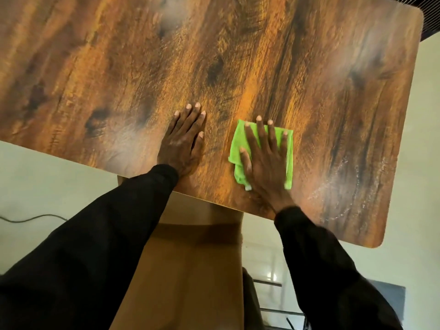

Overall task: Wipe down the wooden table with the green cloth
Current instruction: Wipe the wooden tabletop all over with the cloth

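Note:
A wooden table with dark and orange grain fills the upper view, tilted so its near edge runs from left down to the right. My right hand lies flat with spread fingers on a folded bright green cloth, pressing it onto the tabletop near the front edge. My left hand rests flat on bare wood just left of the cloth, fingers together, holding nothing. Both arms wear black sleeves. A whitish wet streak shows on the wood to the right of the cloth.
The table's rounded right corner is near the cloth. Pale floor surrounds the table, with a grey cable at left. A dark grille sits at top right. A metal frame stands below right.

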Motion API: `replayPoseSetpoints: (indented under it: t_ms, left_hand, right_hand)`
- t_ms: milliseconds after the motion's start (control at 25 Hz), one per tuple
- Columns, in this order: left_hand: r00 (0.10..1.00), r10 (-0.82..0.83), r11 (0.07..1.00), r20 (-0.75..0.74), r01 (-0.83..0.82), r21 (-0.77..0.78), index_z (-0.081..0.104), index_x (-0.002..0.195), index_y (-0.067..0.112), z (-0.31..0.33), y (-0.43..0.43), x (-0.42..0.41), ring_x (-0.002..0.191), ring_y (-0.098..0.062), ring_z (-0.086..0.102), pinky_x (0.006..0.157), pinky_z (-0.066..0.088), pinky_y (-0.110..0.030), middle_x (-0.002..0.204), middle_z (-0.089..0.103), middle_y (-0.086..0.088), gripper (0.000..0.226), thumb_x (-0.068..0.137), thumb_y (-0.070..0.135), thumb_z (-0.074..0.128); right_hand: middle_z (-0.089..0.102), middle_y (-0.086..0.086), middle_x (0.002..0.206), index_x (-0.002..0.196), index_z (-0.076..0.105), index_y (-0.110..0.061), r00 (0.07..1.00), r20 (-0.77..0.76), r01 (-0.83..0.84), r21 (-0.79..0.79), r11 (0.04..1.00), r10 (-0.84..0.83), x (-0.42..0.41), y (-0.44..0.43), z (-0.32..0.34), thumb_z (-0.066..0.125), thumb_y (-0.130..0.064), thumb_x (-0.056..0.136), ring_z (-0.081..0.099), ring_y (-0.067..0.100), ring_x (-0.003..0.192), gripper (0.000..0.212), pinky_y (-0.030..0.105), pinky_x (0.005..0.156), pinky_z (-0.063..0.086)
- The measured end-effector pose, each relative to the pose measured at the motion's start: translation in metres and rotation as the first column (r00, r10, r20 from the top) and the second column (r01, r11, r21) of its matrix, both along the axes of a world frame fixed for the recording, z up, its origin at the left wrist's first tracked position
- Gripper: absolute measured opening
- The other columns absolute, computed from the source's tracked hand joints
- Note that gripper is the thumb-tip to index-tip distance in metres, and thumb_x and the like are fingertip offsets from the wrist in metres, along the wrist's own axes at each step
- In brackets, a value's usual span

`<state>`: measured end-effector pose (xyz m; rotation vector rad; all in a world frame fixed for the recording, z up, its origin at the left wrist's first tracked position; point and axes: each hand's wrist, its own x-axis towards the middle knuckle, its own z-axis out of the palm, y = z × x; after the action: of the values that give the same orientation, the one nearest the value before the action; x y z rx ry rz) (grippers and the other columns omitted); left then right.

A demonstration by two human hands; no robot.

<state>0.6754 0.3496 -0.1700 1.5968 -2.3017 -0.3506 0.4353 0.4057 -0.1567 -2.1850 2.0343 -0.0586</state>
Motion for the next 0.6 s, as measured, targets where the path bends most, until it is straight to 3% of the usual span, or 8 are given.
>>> replayPoseSetpoints:
  t_ms: [120, 360, 440, 600]
  left_hand:
    - [1.0, -0.004, 1.0, 0.017, 0.004, 0.023, 0.035, 0.163, 0.007, 0.003, 0.0, 0.023, 0.163, -0.026, 0.021, 0.134, 0.017, -0.048, 0.173, 0.027, -0.011, 0.052, 0.113, 0.019, 0.042]
    - [0.986, 0.135, 0.99, 0.096, -0.139, 0.031, 0.029, 0.167, 0.014, 0.003, -0.008, 0.115, 0.165, -0.022, 0.012, 0.136, 0.007, -0.044, 0.177, 0.019, -0.007, 0.057, 0.113, 0.031, 0.029]
    - [0.975, 0.179, 0.982, 0.133, -0.185, 0.04, 0.025, 0.168, 0.017, 0.004, -0.013, 0.149, 0.166, -0.021, 0.009, 0.136, 0.002, -0.04, 0.177, 0.018, -0.006, 0.058, 0.113, 0.036, 0.025]
    - [0.955, 0.253, 0.965, 0.155, -0.261, 0.033, 0.021, 0.169, 0.021, -0.003, -0.021, 0.17, 0.166, -0.018, 0.005, 0.136, 0.004, -0.041, 0.178, 0.014, -0.004, 0.057, 0.115, 0.037, 0.023]
  right_hand:
    - [0.005, 0.008, 0.184, 0.176, 0.016, -0.025, 1.0, 0.009, -0.008, 0.019, 1.0, 0.007, 0.03, -0.053, 0.002, 0.023, -0.051, 0.115, 0.001, 0.034, 0.171, 0.067, 0.064, 0.135, 0.003]
    - [0.007, 0.007, 0.184, 0.175, 0.018, -0.027, 0.885, 0.012, -0.466, 0.069, 0.882, 0.466, 0.058, 0.004, -0.005, 0.024, -0.056, 0.114, 0.002, 0.034, 0.171, 0.067, 0.066, 0.135, 0.004]
    - [0.012, 0.009, 0.183, 0.174, 0.023, -0.026, 0.898, 0.006, -0.44, 0.019, 0.898, 0.44, 0.033, 0.013, -0.008, 0.029, -0.053, 0.115, 0.006, 0.035, 0.17, 0.065, 0.069, 0.134, 0.009]
    - [0.011, 0.009, 0.184, 0.175, 0.023, -0.024, 0.992, -0.011, -0.129, -0.022, 0.991, 0.129, 0.033, -0.061, -0.002, 0.028, -0.049, 0.116, 0.006, 0.034, 0.171, 0.065, 0.066, 0.134, 0.007]
